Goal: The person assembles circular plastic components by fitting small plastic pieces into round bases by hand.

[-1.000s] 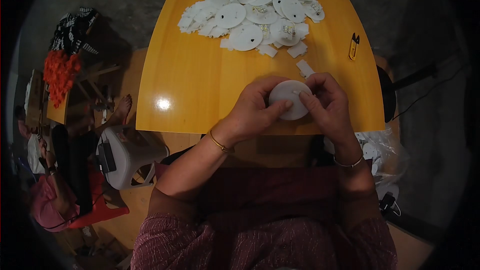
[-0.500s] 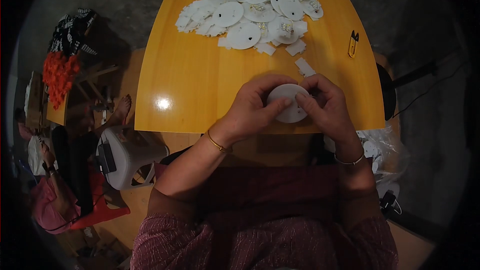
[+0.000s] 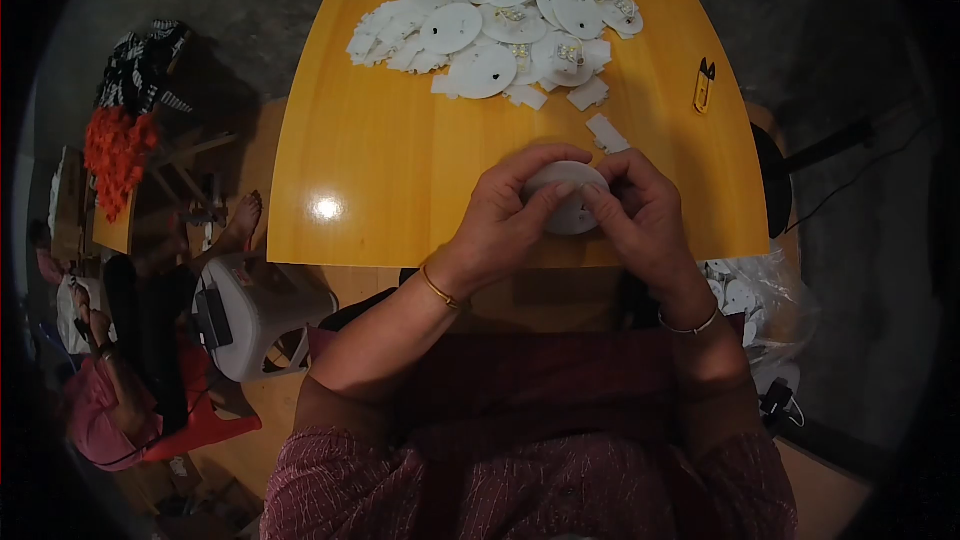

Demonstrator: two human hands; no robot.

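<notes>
Between my two hands, over the near edge of the table, is a round white disc (image 3: 568, 176). My left hand (image 3: 507, 205) grips its left side, thumb across the face and fingers behind the rim. From the other side my right hand (image 3: 642, 215) holds it, its thumb pressed on the face close to the left thumb. Whatever lies under the thumbtips is hidden. Just beyond my right fingers a small white rectangular piece (image 3: 607, 133) lies on the wood. Farther back spreads a heap of similar white discs (image 3: 482, 70), some with small wired parts on them.
Yellow-handled snips (image 3: 703, 87) lie on the right of the yellow table (image 3: 390, 170). A clear plastic bag (image 3: 765, 305) with white discs is below the right edge. At left are a grey stool (image 3: 255, 315) and a seated person (image 3: 120, 390).
The disc has shifted slightly left and tipped, so its face looks narrower. Both hands moved with it, and the thumbs are closer together.
</notes>
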